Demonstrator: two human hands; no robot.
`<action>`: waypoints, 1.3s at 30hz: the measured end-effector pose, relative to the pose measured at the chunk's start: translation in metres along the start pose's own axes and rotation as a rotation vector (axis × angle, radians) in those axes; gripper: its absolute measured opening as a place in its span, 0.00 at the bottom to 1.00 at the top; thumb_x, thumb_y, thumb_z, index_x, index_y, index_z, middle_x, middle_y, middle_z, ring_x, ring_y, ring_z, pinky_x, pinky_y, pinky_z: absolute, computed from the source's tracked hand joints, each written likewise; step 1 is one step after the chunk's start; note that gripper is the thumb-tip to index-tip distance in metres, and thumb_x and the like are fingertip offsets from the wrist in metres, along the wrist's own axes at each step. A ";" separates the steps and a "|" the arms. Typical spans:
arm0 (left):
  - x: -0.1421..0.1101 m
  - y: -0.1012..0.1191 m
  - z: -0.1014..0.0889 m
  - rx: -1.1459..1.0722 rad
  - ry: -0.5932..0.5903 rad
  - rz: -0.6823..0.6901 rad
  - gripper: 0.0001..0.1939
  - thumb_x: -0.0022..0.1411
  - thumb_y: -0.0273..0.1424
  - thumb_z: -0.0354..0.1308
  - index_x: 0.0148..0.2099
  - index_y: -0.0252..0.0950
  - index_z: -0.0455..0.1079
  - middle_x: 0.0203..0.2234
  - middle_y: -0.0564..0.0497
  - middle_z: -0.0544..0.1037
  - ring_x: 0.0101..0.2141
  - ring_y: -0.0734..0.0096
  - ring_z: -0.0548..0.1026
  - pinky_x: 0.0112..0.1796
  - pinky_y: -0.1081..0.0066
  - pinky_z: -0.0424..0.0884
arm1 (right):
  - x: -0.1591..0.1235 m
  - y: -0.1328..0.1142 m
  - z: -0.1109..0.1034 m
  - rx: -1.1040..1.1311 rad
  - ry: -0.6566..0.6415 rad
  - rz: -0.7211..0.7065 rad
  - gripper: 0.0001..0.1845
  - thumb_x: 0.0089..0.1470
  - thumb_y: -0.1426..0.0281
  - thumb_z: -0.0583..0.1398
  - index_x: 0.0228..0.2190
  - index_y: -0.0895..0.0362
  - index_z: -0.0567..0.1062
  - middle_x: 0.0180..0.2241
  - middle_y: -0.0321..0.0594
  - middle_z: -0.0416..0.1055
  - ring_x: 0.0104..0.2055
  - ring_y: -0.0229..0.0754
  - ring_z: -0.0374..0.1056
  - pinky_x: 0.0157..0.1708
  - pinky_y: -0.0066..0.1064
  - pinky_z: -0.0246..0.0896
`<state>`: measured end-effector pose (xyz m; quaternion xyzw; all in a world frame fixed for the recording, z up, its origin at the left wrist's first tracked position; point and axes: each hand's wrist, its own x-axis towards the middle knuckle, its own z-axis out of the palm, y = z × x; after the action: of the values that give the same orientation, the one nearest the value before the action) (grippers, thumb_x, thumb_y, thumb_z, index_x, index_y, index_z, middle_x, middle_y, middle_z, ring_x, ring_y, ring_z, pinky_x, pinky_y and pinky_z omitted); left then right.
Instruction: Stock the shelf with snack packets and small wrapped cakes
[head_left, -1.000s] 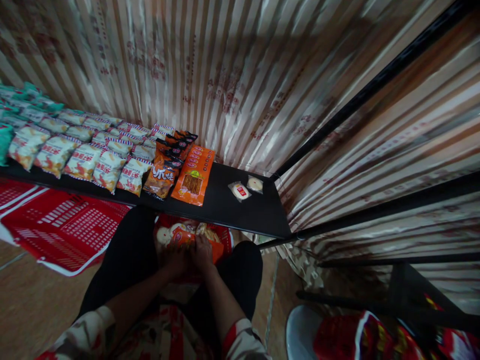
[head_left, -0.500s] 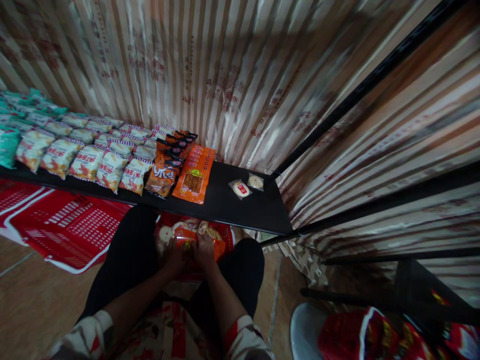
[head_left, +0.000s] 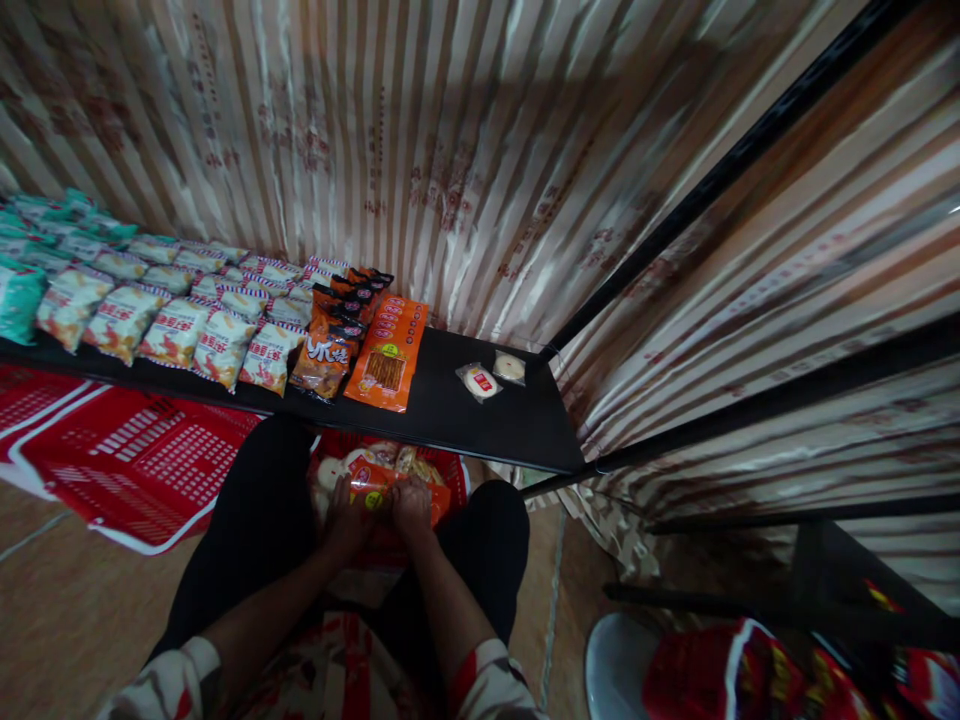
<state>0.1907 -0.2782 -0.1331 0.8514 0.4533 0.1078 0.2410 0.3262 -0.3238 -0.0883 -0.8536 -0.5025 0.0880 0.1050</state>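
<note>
Between my knees, an orange snack packet (head_left: 373,482) is held over a red basket (head_left: 459,470) of packaged snacks. My left hand (head_left: 346,520) is closed on the packet's left side. On its right side my right hand (head_left: 412,505) grips it, fingers curled. Round white wrapped cakes (head_left: 330,472) lie in the basket at the left, and a clear pack of yellowish snacks (head_left: 421,468) sits at the right. Above, on the black shelf (head_left: 450,425), lies a similar flat orange snack packet (head_left: 390,350).
Rows of white chip bags (head_left: 176,325) and teal bags (head_left: 19,300) line the shelf's left. Dark orange bags (head_left: 326,350) stand beside them. Two wrapped round cakes (head_left: 480,382) lie at right. Red baskets (head_left: 150,450), black poles (head_left: 675,425) and a grey stool (head_left: 619,665) surround me.
My hands have shifted slightly on the orange packet, and more of its printed upper part shows now. The view has moved a little; the shelf goods stay where they were.
</note>
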 end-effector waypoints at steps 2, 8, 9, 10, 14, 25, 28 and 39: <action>0.000 0.000 -0.001 0.007 0.019 0.008 0.16 0.56 0.31 0.52 0.47 0.32 0.70 0.59 0.41 0.59 0.61 0.50 0.51 0.58 0.54 0.52 | 0.001 -0.001 -0.003 0.010 0.012 0.010 0.13 0.56 0.74 0.52 0.29 0.59 0.77 0.34 0.47 0.74 0.39 0.44 0.68 0.41 0.31 0.57; 0.003 -0.002 0.000 0.000 0.057 -0.039 0.17 0.57 0.27 0.48 0.48 0.30 0.68 0.59 0.40 0.59 0.61 0.49 0.49 0.58 0.54 0.53 | 0.001 -0.005 -0.015 0.048 0.029 -0.013 0.14 0.57 0.73 0.50 0.31 0.58 0.75 0.29 0.45 0.75 0.34 0.43 0.70 0.39 0.30 0.57; 0.004 -0.002 0.001 -0.008 0.062 -0.055 0.18 0.57 0.27 0.48 0.49 0.30 0.67 0.59 0.40 0.59 0.61 0.49 0.50 0.58 0.54 0.54 | 0.000 -0.005 -0.016 0.048 0.029 -0.026 0.14 0.57 0.73 0.50 0.32 0.58 0.75 0.29 0.45 0.75 0.34 0.43 0.70 0.39 0.31 0.57; 0.005 -0.002 0.001 -0.017 0.067 -0.067 0.18 0.57 0.27 0.48 0.50 0.30 0.67 0.59 0.40 0.59 0.61 0.50 0.50 0.58 0.54 0.53 | 0.000 -0.005 -0.018 0.046 0.027 -0.038 0.14 0.57 0.73 0.49 0.32 0.58 0.75 0.29 0.45 0.75 0.34 0.43 0.70 0.39 0.31 0.56; 0.006 -0.002 0.002 -0.052 0.083 -0.081 0.19 0.58 0.27 0.46 0.51 0.28 0.64 0.60 0.39 0.57 0.62 0.52 0.49 0.59 0.55 0.53 | -0.001 -0.006 -0.023 0.073 0.009 -0.049 0.13 0.57 0.68 0.52 0.35 0.58 0.75 0.34 0.45 0.76 0.39 0.43 0.70 0.42 0.30 0.56; 0.005 0.001 -0.003 -0.120 0.158 0.007 0.22 0.56 0.23 0.42 0.52 0.26 0.62 0.58 0.38 0.60 0.62 0.57 0.48 0.60 0.56 0.52 | -0.004 -0.009 -0.023 0.168 -0.052 0.013 0.18 0.53 0.57 0.57 0.39 0.55 0.76 0.38 0.43 0.77 0.40 0.43 0.72 0.38 0.29 0.61; 0.005 0.002 -0.004 -0.135 0.193 0.031 0.22 0.57 0.25 0.41 0.53 0.26 0.61 0.58 0.38 0.60 0.62 0.58 0.49 0.60 0.56 0.52 | -0.004 -0.009 -0.024 0.179 0.012 0.002 0.15 0.54 0.57 0.56 0.33 0.53 0.77 0.35 0.40 0.77 0.37 0.41 0.72 0.36 0.27 0.61; 0.007 0.025 -0.047 -0.087 0.251 0.065 0.24 0.61 0.29 0.40 0.58 0.32 0.60 0.63 0.42 0.53 0.63 0.57 0.46 0.60 0.53 0.48 | -0.001 -0.009 -0.037 0.344 0.243 -0.076 0.20 0.58 0.60 0.52 0.19 0.54 0.71 0.22 0.36 0.71 0.26 0.36 0.65 0.29 0.25 0.55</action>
<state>0.1934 -0.2692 -0.0803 0.8342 0.4469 0.2409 0.2155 0.3280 -0.3238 -0.0500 -0.8080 -0.4954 0.0647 0.3123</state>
